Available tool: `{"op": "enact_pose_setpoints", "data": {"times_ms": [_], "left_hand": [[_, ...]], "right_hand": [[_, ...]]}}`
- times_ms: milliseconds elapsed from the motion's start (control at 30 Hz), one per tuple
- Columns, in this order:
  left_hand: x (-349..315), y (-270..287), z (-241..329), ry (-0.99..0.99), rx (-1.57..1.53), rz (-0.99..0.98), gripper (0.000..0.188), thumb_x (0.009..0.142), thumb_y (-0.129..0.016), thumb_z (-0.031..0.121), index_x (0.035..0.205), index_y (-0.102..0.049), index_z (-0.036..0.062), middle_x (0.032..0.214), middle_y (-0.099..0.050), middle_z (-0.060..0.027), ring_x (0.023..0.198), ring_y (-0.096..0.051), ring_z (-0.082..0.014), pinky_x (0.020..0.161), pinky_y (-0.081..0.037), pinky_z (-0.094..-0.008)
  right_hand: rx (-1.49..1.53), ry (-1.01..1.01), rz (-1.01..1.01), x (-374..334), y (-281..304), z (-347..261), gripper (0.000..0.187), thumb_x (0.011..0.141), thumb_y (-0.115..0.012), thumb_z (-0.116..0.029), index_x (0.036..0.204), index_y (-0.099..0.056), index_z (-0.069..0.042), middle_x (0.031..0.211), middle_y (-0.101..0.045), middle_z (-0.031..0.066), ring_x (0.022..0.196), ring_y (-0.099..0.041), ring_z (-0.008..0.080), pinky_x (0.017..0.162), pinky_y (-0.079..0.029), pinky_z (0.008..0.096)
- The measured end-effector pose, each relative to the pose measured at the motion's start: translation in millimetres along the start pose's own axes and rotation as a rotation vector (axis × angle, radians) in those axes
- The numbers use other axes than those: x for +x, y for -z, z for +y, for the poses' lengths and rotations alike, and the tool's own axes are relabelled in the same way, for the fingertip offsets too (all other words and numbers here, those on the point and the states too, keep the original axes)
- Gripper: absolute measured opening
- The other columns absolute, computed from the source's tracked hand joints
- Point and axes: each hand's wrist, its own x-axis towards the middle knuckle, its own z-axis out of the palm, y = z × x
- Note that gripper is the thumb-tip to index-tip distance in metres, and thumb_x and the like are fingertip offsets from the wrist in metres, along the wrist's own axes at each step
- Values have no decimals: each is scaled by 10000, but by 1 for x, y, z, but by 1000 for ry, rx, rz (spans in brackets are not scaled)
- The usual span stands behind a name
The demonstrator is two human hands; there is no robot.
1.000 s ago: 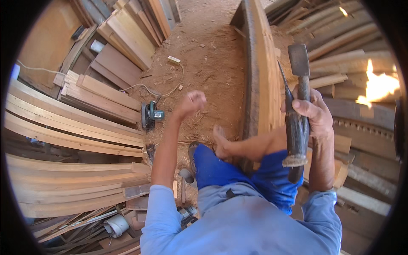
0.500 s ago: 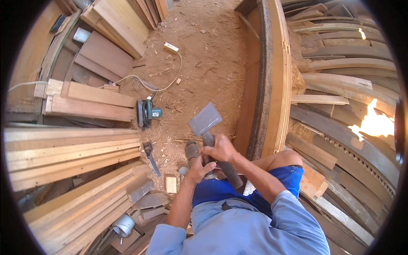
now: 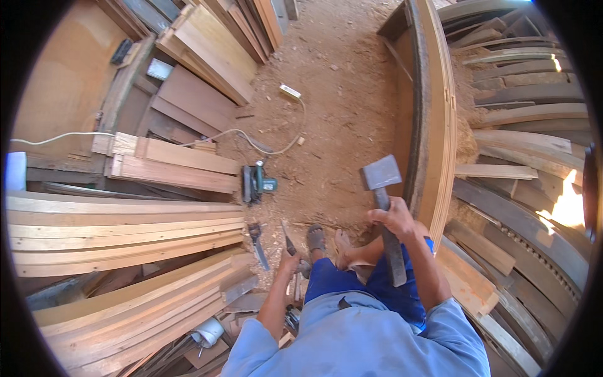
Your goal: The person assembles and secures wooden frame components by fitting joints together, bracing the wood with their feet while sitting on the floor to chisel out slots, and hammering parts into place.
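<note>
My right hand (image 3: 399, 217) is closed around the thick dark handle of a broad-bladed tool (image 3: 382, 173). Its flat, grey, squarish blade points away from me, and the handle's butt lies over my right thigh. To the left and lower, my left hand (image 3: 289, 261) grips a narrow, dark, pointed tool (image 3: 287, 237) aimed forward; its grip is hidden in the fingers, so I cannot tell its kind. Just left of that hand a saw (image 3: 257, 246) with a dark handle and bluish blade lies on the ground.
A green-and-black power tool (image 3: 257, 183) stands by stacked boards (image 3: 125, 235) on the left. A white cord runs to a socket strip (image 3: 290, 92) on the sawdust-covered floor (image 3: 339, 125). On my right is a long wooden panel (image 3: 440, 125), then curved timbers (image 3: 527, 75).
My hands, close together before, are now apart. The right has swung right with the broad-bladed tool; the left has gone left and shows a pointed tool. The view has shifted left.
</note>
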Motion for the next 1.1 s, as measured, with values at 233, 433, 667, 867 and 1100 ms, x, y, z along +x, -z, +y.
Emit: {"op": "enact_pose_setpoints", "data": {"times_ms": [233,433,667,867,1100], "left_hand": [[56,-27,102,-101,311,-11,440,840,-705,164,1200,-507,6,865,-653,-135,657,-654,-202,553,-526,-355],[146,-28,351,-586,877,241,745,820,-717,339,1443,-415,66,1087,-680,-265,1044,-657,-420,880,-509,-490],[175,-85,556,-1031,811,597,560,811,-712,293,1254,-575,-21,1189,-631,-234,1146,-571,-400,989,-449,-483],[214,-281,477,-1008,917,-11,507,758,-747,260,1199,-626,41,1173,-632,-236,1130,-584,-398,983,-466,-489],[170,-452,523,-1352,1367,-546,814,741,-785,315,1434,-442,60,1468,-401,-264,1352,-381,-442,1122,-308,-541]], "right_hand": [[90,-39,80,17,50,15,224,745,-749,-201,701,-646,-7,643,-625,56,581,-574,135,560,-456,315],[198,-97,67,53,106,63,189,728,-760,-157,741,-671,9,664,-655,75,594,-611,147,568,-471,300],[200,-86,62,115,174,19,189,701,-762,-153,747,-669,6,672,-669,84,603,-630,156,587,-482,290],[269,-42,259,133,246,-20,220,676,-744,-195,762,-696,1,689,-648,57,645,-614,142,605,-487,320],[291,-134,677,112,339,-23,261,710,-729,-194,878,-668,-3,741,-627,7,686,-568,113,639,-478,292]]}}
